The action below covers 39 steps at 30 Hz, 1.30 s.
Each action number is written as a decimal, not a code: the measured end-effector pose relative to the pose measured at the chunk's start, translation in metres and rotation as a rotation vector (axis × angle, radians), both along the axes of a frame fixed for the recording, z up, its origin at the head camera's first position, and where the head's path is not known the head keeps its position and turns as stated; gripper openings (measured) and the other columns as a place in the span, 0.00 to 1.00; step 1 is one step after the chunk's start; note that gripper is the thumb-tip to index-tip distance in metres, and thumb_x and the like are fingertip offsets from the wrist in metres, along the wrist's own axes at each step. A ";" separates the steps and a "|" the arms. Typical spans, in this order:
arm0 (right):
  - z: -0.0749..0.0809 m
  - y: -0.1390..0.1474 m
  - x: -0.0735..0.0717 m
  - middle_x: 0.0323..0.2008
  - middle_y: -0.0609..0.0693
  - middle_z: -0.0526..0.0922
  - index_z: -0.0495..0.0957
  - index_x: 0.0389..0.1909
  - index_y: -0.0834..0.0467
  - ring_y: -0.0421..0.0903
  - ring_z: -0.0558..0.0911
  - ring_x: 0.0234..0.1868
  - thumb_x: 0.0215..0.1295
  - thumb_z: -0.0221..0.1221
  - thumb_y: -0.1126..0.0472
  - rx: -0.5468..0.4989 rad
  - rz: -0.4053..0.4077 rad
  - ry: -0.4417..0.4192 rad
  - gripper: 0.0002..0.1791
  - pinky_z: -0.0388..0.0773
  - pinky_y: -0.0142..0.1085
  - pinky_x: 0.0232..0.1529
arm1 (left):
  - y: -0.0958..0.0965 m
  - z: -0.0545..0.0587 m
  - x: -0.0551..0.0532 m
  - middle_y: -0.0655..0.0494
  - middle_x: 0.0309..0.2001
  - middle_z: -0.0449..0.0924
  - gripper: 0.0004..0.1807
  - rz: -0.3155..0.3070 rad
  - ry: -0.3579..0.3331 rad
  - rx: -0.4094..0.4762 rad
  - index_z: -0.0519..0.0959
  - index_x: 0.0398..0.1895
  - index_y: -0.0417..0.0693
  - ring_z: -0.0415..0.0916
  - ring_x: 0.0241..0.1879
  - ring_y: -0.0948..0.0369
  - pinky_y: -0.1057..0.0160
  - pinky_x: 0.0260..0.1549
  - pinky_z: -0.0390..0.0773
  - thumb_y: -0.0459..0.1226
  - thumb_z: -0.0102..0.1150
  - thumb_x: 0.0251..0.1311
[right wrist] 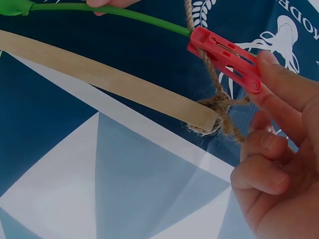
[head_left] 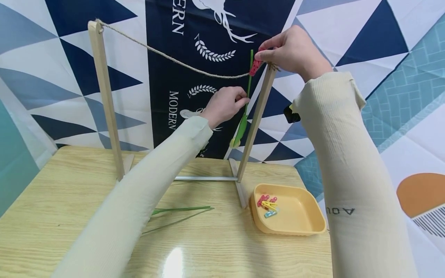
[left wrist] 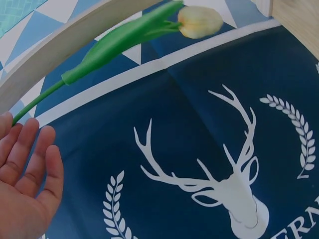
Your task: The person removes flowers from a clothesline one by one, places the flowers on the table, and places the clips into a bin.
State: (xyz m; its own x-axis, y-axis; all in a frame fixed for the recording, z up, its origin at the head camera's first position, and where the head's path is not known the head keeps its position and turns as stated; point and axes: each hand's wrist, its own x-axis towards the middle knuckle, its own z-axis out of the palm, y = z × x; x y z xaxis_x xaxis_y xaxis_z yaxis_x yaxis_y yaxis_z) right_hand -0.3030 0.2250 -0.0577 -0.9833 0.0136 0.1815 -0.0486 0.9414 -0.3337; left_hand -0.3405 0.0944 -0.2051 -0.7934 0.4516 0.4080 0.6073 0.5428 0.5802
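An artificial tulip with a pale yellow bloom (left wrist: pixel 200 22) hangs head down by the right post, its green stem (head_left: pixel 248 87) crossing the twine. My left hand (head_left: pixel 227 103) pinches that stem below the twine, thumb against forefinger; in the left wrist view the other fingers of the left hand (left wrist: pixel 31 174) are loosely bent. Above, my right hand (head_left: pixel 293 52) grips a red clothespin (right wrist: pixel 224 57) by its handle end. The clothespin's jaws sit over the twine (right wrist: pixel 209 69) and the stem, close to the knot at the post's top.
A wooden frame with a left post (head_left: pixel 107 100) and right post (head_left: pixel 259 119) stands on the table (head_left: pixel 208 247). Green stems (head_left: pixel 184 209) lie behind my left forearm. At right, a yellow basin (head_left: pixel 295 229) holds several clothespins (head_left: pixel 267 202). Patterned cloth hangs behind.
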 end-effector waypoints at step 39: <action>-0.004 0.033 0.020 0.30 0.45 0.71 0.83 0.47 0.52 0.41 0.61 0.24 0.53 0.63 0.45 -0.584 0.080 0.255 0.22 0.57 0.28 0.19 | -0.040 -0.019 0.013 0.50 0.40 0.82 0.11 -0.029 0.094 0.184 0.81 0.44 0.41 0.76 0.36 0.61 0.66 0.41 0.76 0.37 0.53 0.65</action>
State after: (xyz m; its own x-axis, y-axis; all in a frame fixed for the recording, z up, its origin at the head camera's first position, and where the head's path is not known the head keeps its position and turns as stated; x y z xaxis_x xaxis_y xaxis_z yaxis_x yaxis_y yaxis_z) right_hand -0.2834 0.2582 -0.0618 -0.9125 0.1088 0.3944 -0.2567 0.5984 -0.7590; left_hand -0.3275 0.0544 -0.2241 -0.7359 0.3846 0.5572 0.6770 0.4144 0.6082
